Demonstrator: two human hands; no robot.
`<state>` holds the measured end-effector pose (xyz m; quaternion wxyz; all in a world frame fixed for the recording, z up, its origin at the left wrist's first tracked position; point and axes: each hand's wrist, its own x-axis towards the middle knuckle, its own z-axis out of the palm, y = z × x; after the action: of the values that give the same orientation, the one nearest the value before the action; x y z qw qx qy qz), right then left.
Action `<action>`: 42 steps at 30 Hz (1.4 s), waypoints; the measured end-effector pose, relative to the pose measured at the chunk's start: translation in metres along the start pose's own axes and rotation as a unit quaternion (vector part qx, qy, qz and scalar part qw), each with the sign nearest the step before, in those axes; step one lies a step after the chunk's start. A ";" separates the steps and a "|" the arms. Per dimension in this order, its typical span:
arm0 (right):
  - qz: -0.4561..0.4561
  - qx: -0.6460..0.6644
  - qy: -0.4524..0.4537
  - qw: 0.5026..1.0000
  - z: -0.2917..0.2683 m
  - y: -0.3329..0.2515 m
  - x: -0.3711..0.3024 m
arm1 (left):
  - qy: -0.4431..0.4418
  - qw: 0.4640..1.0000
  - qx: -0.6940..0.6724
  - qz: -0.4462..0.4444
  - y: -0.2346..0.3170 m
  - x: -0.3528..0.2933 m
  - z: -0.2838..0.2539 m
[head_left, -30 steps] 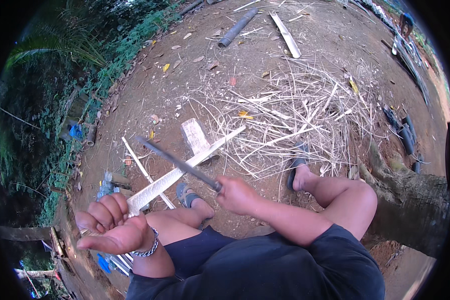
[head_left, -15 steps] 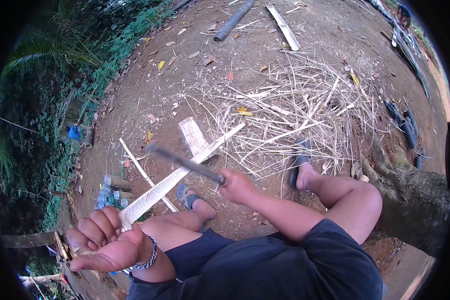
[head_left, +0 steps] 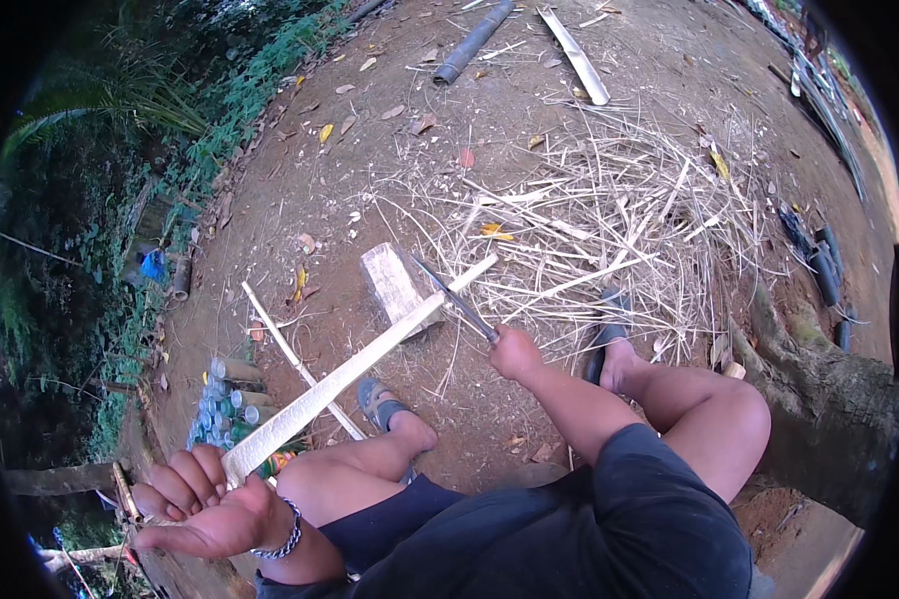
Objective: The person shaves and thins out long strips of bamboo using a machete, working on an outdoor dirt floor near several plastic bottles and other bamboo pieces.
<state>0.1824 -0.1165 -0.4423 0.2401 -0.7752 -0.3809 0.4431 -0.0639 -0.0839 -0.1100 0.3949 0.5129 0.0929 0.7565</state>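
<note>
Hands apart, left [head_left: 213,507] upturned; right [head_left: 515,354] forward, gripping blade [head_left: 471,313]

So the outfit is pretty basic: a baggy tee [head_left: 539,539], black or really dark navy, can't tell which, with a plain front and a faint washed-out sheen where light hits. The right sleeve [head_left: 629,469] is short and loose and stops above the elbow. Below that there's a pair of dark navy shorts [head_left: 395,519], wide in the leg, hem just short of the knee. The only bling is a chunky silver chain bracelet [head_left: 288,529] right behind the left grip [head_left: 215,514], twisted-looking links. Footwear is open: a greyish-brown strappy sandal [head_left: 375,402] on the left, a darker blue-grey sandal [head_left: 614,327] with a broad strap on the right. Lighting's uneven, so can't swear they match.
</note>
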 end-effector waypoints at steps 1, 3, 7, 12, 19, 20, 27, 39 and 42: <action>-0.004 -0.040 0.019 0.999 0.002 -0.001 0.005 | -0.012 1.000 -0.009 0.014 0.000 0.005 -0.002; -0.068 -0.024 -0.015 0.997 0.010 -0.030 -0.033 | -0.022 1.000 -0.010 0.000 -0.001 0.005 -0.015; -0.279 -0.089 -0.031 0.956 0.005 -0.074 -0.028 | -0.037 0.999 -0.021 -0.018 0.001 0.021 -0.017; 0.014 -0.076 0.015 0.997 -0.012 0.024 0.065 | -0.025 0.999 -0.023 -0.037 -0.010 0.033 -0.018; -0.237 -0.107 -0.046 0.965 -0.007 -0.036 0.031 | -0.043 0.995 -0.032 -0.082 -0.011 0.055 -0.035; -0.193 -0.091 -0.048 0.976 -0.011 -0.021 0.053 | -0.055 0.994 -0.039 -0.087 -0.012 0.059 -0.035; 0.037 -0.081 -0.037 0.995 -0.019 0.030 0.105 | -0.052 0.992 -0.036 -0.111 -0.018 0.072 -0.047; 0.085 -0.118 -0.018 0.989 -0.021 0.067 0.156 | -0.037 0.995 0.015 -0.086 -0.024 0.091 -0.057; -0.005 -0.138 -0.037 0.990 -0.031 0.031 0.122 | -0.074 0.993 -0.010 -0.088 -0.025 0.091 -0.068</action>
<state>0.2597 -0.0382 -0.5102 0.1189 -0.7822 -0.4509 0.4132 -0.1237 0.0134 -0.0906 0.4712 0.5533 0.1008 0.6795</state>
